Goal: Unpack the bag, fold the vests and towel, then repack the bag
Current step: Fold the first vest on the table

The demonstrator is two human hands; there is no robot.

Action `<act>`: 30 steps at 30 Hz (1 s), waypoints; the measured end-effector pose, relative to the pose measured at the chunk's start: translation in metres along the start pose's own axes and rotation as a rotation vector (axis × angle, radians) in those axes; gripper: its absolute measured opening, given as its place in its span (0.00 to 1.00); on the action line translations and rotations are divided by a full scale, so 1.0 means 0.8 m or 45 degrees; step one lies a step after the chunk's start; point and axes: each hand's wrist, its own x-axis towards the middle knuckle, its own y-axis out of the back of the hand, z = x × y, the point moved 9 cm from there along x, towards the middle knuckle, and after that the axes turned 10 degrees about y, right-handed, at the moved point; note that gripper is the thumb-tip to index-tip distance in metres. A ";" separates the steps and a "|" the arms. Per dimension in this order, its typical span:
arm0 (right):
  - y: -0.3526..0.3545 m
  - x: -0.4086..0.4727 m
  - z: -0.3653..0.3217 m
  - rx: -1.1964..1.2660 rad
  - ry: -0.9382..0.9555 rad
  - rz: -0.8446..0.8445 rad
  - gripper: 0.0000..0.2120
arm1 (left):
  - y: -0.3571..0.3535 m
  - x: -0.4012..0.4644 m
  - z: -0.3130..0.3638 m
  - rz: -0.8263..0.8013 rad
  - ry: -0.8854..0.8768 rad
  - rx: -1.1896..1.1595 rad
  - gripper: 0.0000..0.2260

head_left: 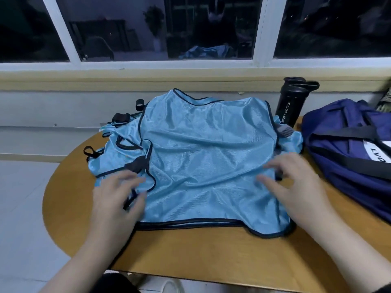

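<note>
Vests spread on the table, both hands blurred

Your left hand (118,197) and right hand (296,187) lie flat, fingers loosely spread, on the top blue vest (207,149). It covers a pile beneath, perhaps more vests. The bag (349,149) is cut off at right; the bottle (291,102) stands half hidden behind.

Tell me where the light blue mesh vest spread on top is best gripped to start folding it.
Probably the light blue mesh vest is best pinched at its dark-trimmed bottom hem, near the two corners, coming from the near table edge. That hem lies flat and exposed toward the person, and both the left hand and right hand already rest close by.
</note>
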 end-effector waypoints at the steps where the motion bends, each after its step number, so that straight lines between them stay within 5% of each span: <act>1: -0.015 -0.010 -0.022 0.095 0.115 -0.173 0.09 | -0.007 -0.015 0.013 -0.088 -0.178 0.023 0.12; 5: -0.060 -0.064 -0.025 0.114 0.238 -0.656 0.16 | -0.037 -0.048 -0.009 -0.431 -0.285 0.228 0.24; 13: -0.046 -0.088 -0.018 -0.028 0.268 -0.520 0.12 | -0.024 -0.052 -0.032 -0.473 -0.185 0.052 0.27; 16: -0.041 -0.085 -0.013 -0.044 0.156 -0.441 0.05 | -0.024 -0.055 -0.032 -0.507 -0.140 0.088 0.27; 18: -0.037 -0.086 -0.010 -0.016 0.048 -0.429 0.10 | -0.029 -0.056 -0.034 -0.569 -0.114 0.132 0.28; 23: -0.037 -0.094 -0.026 0.033 -0.059 -0.548 0.05 | -0.030 -0.053 -0.030 -0.588 -0.061 0.188 0.13; 27: -0.039 -0.108 -0.031 -0.061 -0.062 -0.799 0.17 | -0.024 -0.052 -0.026 -0.606 -0.002 0.158 0.09; 30: -0.015 -0.100 -0.026 -0.132 0.022 -0.564 0.18 | -0.007 -0.049 -0.024 -0.538 0.015 0.016 0.10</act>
